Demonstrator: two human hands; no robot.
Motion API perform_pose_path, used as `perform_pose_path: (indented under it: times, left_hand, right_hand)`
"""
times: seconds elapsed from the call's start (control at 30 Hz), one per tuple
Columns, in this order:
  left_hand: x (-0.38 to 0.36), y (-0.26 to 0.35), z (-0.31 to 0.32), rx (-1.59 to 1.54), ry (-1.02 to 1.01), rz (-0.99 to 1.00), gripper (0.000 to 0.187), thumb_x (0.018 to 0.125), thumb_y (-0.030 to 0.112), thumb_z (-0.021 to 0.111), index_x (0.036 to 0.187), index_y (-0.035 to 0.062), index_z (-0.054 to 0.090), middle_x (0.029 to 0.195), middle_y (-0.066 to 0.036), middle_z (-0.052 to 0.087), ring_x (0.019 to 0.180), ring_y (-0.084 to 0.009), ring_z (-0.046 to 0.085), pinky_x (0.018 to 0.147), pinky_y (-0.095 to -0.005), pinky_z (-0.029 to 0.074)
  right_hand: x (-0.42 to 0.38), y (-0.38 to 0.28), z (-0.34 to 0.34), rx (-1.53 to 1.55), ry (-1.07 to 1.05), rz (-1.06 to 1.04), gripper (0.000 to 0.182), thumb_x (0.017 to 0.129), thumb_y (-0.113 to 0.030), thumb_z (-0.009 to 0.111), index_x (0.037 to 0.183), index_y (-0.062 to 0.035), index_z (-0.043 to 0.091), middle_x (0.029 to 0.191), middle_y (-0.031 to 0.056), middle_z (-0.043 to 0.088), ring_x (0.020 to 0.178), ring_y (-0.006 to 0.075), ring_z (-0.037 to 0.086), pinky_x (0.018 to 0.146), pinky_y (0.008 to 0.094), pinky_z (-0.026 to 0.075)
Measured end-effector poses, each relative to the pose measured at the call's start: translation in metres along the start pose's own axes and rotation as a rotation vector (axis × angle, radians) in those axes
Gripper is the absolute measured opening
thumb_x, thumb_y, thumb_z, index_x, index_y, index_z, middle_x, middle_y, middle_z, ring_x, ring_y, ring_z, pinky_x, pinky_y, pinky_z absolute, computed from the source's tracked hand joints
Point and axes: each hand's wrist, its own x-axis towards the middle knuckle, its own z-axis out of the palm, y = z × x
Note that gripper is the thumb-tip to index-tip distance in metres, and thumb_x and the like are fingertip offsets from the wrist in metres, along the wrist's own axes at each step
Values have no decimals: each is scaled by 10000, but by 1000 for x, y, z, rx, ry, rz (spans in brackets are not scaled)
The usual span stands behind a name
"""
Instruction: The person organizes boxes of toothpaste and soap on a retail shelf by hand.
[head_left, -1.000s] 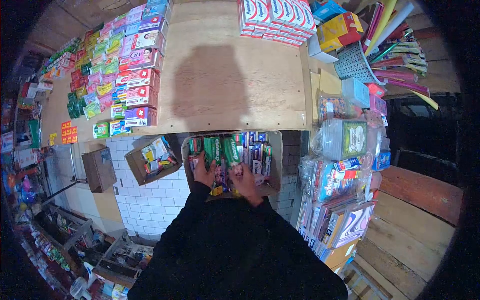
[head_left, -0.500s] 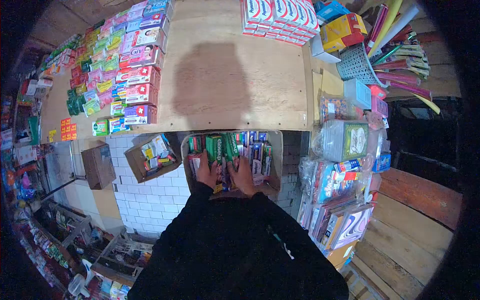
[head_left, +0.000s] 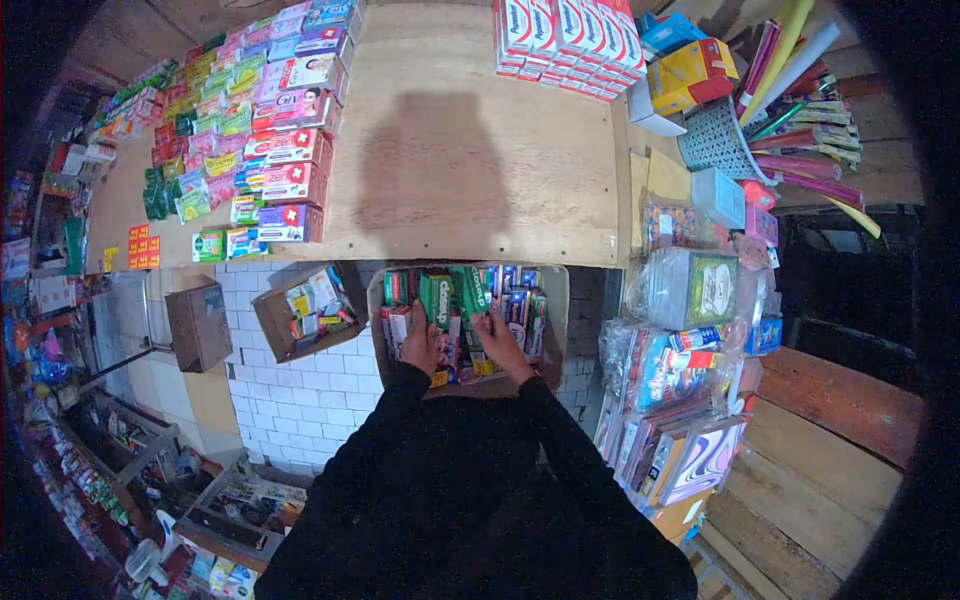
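Both hands are over an open carton [head_left: 556,370] packed with toothpaste boxes, in front of the wooden shelf edge. My left hand [head_left: 421,345] is closed round the lower end of a green Closeup toothpaste box [head_left: 436,298]. A second green Closeup box [head_left: 467,288] is in my right hand [head_left: 498,338], gripped at its lower right side and slightly tilted. Blue and white toothpaste boxes [head_left: 517,305] stand upright at the right of the carton. Beneath my hands lie more small packs, partly hidden by my fingers.
Above the carton is a plywood shelf [head_left: 560,180] with rows of soap boxes [head_left: 295,182] at left and stacked Pepsodent boxes [head_left: 570,40] at the back. A smaller carton [head_left: 283,343] sits at left on the tiles. Packaged goods [head_left: 690,290] and a basket [head_left: 715,135] crowd the right.
The two green boxes have come further apart, the right one shifting right and tilting. My right hand has moved a little to the right. The camera view has shifted slightly.
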Motion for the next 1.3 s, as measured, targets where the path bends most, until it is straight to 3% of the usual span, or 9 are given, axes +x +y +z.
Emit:
perform_pose_path:
  times: [0.23, 0.33, 0.43, 0.73, 0.83, 1.03, 1.13, 1.17, 1.3]
  left_hand:
    - [-1, -5, 1, 63, 50, -14, 579, 950, 130, 518, 1458, 35, 259, 1302, -308, 488, 1139, -426, 546, 894, -430, 475]
    - [1, -3, -4, 55, 104, 60, 546, 947, 144, 533, 1437, 37, 316, 1242, -300, 537, 1076, -423, 586, 872, -426, 484]
    - [1, 6, -14, -7, 88, 23, 508, 947, 153, 538, 1409, 19, 373, 1175, -286, 587, 1055, -404, 605, 864, -404, 487]
    - [7, 4, -32, -426, -43, -106, 486, 962, 204, 553, 1372, -26, 429, 1144, -140, 640, 1037, -162, 592, 906, -302, 460]
    - [5, 15, -42, -548, -81, -181, 494, 949, 193, 584, 1363, -35, 439, 1142, -101, 633, 1031, -128, 578, 904, -276, 458]
    - [4, 26, -54, -659, -38, -237, 501, 925, 158, 624, 1350, -42, 450, 1160, -98, 622, 1006, -117, 585, 872, -266, 478]
    - [9, 37, -59, -610, 11, -160, 490, 926, 153, 623, 1344, -42, 459, 1160, -100, 624, 1004, -124, 591, 864, -266, 485]
    - [12, 35, -56, -618, 43, -110, 489, 924, 160, 629, 1338, -42, 468, 1153, -97, 627, 999, -125, 594, 859, -263, 487]
    - [21, 40, -53, -731, 65, -116, 492, 920, 154, 629, 1338, -48, 466, 1164, -102, 624, 1046, -145, 588, 900, -276, 475]
  right_hand:
    - [2, -7, -5, -61, -64, -102, 392, 915, -314, 629, 1145, -20, 508, 834, 68, 551, 721, 166, 525, 682, 331, 449]
    - [-3, -14, 6, 115, 88, -224, 381, 911, -315, 629, 1134, -23, 530, 813, 64, 561, 713, 152, 519, 662, 323, 449]
    - [-11, -21, -6, -97, -34, 71, 478, 934, -256, 611, 1298, 17, 462, 1012, 51, 599, 854, 113, 543, 756, 270, 457]
    - [-55, -95, -32, 109, -79, 162, 455, 959, -363, 541, 1211, 16, 540, 976, 24, 567, 882, 118, 519, 780, 246, 420]
    - [-61, -90, -34, 377, -152, 249, 429, 952, -346, 556, 1198, 6, 535, 1017, 28, 550, 921, 122, 522, 788, 239, 418]
    - [-73, -113, -21, 430, -24, -50, 572, 821, -136, 720, 1288, 6, 423, 1136, 86, 527, 1034, 176, 534, 915, 295, 431]
    - [-67, -124, -23, -317, 311, -287, 719, 704, -72, 772, 1307, 12, 390, 1187, 166, 493, 1091, 276, 517, 969, 362, 417]
    - [-64, -126, -24, -315, 304, -261, 779, 650, -73, 767, 1315, 25, 373, 1220, 229, 450, 1148, 359, 473, 990, 416, 397]
    - [-51, -135, -21, -374, 421, -279, 755, 661, -29, 723, 1320, 30, 359, 1173, 223, 474, 1095, 342, 506, 954, 411, 417]
